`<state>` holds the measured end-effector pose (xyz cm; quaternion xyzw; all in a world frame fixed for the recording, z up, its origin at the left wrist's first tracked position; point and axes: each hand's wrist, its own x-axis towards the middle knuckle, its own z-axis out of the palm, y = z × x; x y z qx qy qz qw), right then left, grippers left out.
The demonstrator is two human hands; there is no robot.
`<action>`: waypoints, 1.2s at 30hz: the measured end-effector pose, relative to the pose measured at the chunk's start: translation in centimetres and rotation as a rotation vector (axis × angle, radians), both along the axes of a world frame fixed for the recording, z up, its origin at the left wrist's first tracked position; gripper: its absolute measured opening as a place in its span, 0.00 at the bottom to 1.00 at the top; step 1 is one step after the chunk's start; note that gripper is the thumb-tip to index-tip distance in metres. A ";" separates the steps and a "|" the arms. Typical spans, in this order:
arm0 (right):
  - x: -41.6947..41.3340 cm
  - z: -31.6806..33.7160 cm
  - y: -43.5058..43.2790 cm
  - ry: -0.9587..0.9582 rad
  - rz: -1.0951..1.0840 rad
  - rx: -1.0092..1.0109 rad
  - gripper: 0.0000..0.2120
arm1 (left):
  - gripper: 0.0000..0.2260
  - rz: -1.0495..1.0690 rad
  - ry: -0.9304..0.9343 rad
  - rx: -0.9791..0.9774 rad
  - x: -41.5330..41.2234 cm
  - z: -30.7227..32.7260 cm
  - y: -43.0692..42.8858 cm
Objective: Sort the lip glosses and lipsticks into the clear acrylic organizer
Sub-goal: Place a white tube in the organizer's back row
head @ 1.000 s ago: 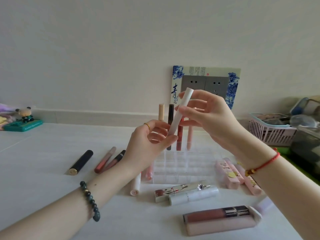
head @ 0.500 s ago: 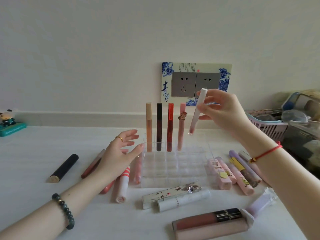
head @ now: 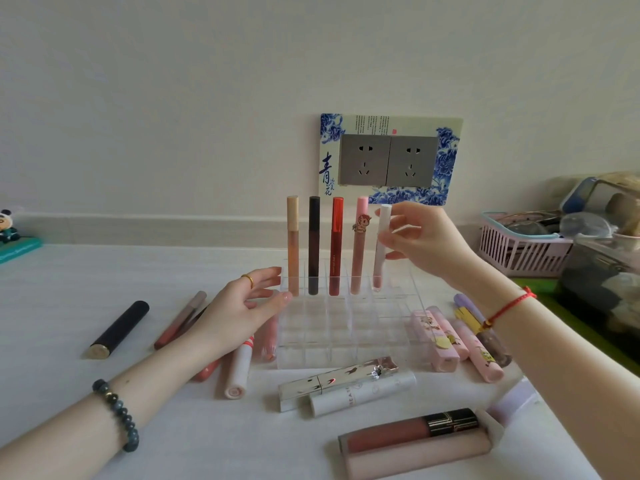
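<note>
The clear acrylic organizer [head: 349, 344] stands mid-table with a back row of upright tubes: beige [head: 293, 244], dark brown [head: 314, 244], red [head: 336, 244] and pink [head: 360, 244]. My right hand [head: 422, 242] pinches a white-capped lip gloss [head: 382, 244], upright in the fifth back slot. My left hand [head: 239, 311] rests with relaxed fingers against the organizer's left wall. Loose lipsticks lie around: a silver one [head: 339, 379], a white one [head: 360, 393], a large nude gloss [head: 412, 434], pink ones [head: 446, 337] at the right.
A black tube [head: 119, 329] and slim pink glosses [head: 180, 320] lie at the left, a striped white tube [head: 240, 370] near my left wrist. A pink basket [head: 519, 251] and clutter fill the right edge. A wall socket [head: 388, 161] sits behind; a panda figure [head: 7, 226] far left.
My right hand lowered the white-capped gloss from above into the fifth back slot. My left hand let go of it and came down against the organizer's left side.
</note>
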<state>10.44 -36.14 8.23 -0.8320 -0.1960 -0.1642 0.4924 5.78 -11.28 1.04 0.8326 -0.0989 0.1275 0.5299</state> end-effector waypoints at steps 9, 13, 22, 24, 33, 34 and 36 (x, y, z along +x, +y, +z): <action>0.0 -0.1 -0.2 0.030 0.007 -0.040 0.16 | 0.17 -0.005 -0.004 -0.005 -0.1 0.0 0.0; 0.0 -0.2 -0.3 0.037 0.011 -0.055 0.17 | 0.17 -0.005 -0.011 -0.014 0.2 -0.2 0.0; 0.2 -0.2 -0.4 0.022 0.004 -0.117 0.19 | 0.18 -0.014 -0.011 -0.014 0.4 -0.5 0.2; 0.2 -0.2 -0.4 0.011 -0.001 -0.131 0.20 | 0.18 -0.011 -0.010 -0.009 0.3 -0.4 0.2; -1.4 2.4 -1.9 -0.080 -0.086 -0.095 0.26 | 0.20 0.060 -0.135 0.006 -0.6 0.6 -0.4; -1.8 3.0 -2.1 -0.107 -0.103 -0.085 0.27 | 0.19 0.073 -0.170 -0.001 -0.8 0.8 -0.6; -2.8 4.2 -2.6 -0.156 -0.126 -0.069 0.27 | 0.17 0.095 -0.236 -0.019 -1.3 1.3 -0.8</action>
